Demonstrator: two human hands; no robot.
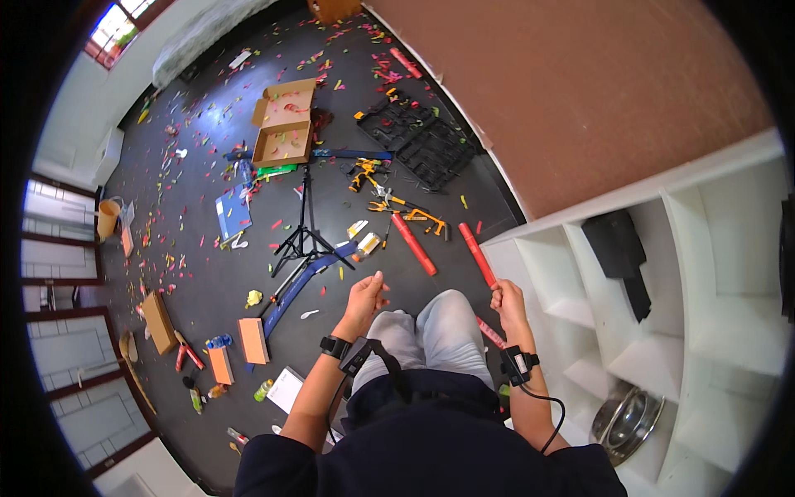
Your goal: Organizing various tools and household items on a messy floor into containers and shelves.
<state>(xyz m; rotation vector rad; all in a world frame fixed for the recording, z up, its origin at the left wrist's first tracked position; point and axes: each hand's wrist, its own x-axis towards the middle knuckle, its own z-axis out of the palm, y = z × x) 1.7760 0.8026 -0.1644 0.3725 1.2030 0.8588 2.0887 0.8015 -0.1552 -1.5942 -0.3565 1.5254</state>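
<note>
My right hand [510,302] grips the lower end of a red cylindrical tube [476,251], which slants up and left beside the white shelf unit. My left hand [366,300] is raised over the floor just left of my knees, its fingers loosely curled and nothing seen in them. Between the hands, farther out, a second red tube [414,244] lies on the dark floor. Part of another red tube [490,331] shows beside my right thigh, partly hidden by my forearm.
White shelves [621,348] on my right hold a black object [618,248] and a metal bowl [627,425]. Ahead are a black tripod [302,233], orange-and-black hand tools [404,202], an open black tool case [428,146] and an open cardboard box [282,143]. Confetti litters the floor [205,261].
</note>
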